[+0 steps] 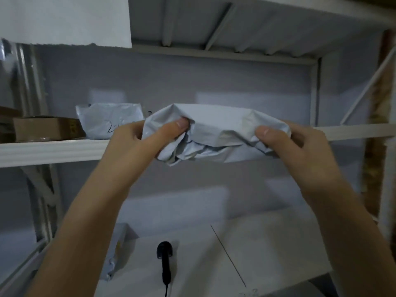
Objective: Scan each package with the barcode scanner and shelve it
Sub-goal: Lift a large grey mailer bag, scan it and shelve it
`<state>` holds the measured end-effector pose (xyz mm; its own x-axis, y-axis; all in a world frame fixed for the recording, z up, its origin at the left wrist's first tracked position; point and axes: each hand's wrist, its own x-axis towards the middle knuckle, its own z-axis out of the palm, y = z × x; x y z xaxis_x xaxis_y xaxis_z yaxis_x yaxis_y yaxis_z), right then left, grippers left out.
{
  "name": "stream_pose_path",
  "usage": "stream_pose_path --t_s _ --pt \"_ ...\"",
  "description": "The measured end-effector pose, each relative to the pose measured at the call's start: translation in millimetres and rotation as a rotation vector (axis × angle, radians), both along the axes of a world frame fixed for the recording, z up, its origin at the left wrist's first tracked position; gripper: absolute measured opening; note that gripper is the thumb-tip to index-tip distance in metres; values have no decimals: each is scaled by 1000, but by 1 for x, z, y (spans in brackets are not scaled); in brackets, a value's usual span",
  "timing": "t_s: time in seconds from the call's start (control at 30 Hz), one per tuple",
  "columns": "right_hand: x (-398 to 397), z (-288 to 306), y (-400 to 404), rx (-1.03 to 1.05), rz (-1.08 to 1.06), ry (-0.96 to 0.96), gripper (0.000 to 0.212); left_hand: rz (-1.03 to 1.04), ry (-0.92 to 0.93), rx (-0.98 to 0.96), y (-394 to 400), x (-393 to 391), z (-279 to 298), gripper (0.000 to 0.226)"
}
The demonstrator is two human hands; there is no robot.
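Head view: crumpled grey-white package, both ends pinched.

The view is dim with a cool blue-grey cast and soft overall focus. Wide-angle distortion bows the white metal shelf edge. The brown cardboard box at left is blurred. Shadows stay faint and diffuse.

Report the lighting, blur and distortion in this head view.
Head view: dim, bluish light; soft blur throughout, so the writing on the shelved mailer is unreadable; wide-angle bending tilts the shelf edge; the scanner is dark, detail lost.
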<state>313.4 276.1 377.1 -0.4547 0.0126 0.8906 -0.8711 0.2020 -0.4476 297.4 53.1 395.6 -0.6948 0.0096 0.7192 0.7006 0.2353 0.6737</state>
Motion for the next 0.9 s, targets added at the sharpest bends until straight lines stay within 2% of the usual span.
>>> stream_pose_path --t_s 0.17,0.33,0.37,0.47,0.5,0.67,0.77,0.83,0.9 --pt "-55 20 1 12 -51 2 27 20 34 -30 -3 -50 15 29" --pt "-125 17 -9 -149 -107 -77 34 97 -3 -25 8 -107 7 31" --pt "-137 15 -12 -151 -116 -80 33 136 9 -32 9 -117 4 35" --pt "-165 10 -14 -176 -119 -96 13 211 37 -44 13 -135 -2 61" --pt "-172 8 -13 -177 -127 -92 10 247 57 -41 14 -140 -4 62" --pt "-198 9 -17 -83 -197 -51 15 575 213 -95 22 -160 -6 36" --pt "-211 12 -14 -74 -233 -41 14 727 290 -155 27 -169 -5 36" --pt "-218 13 -12 -67 -266 -50 8 766 301 -170 29 -174 -4 38" --pt "-224 14 -13 -53 -309 -63 13 795 290 -180 30 -180 -2 39"
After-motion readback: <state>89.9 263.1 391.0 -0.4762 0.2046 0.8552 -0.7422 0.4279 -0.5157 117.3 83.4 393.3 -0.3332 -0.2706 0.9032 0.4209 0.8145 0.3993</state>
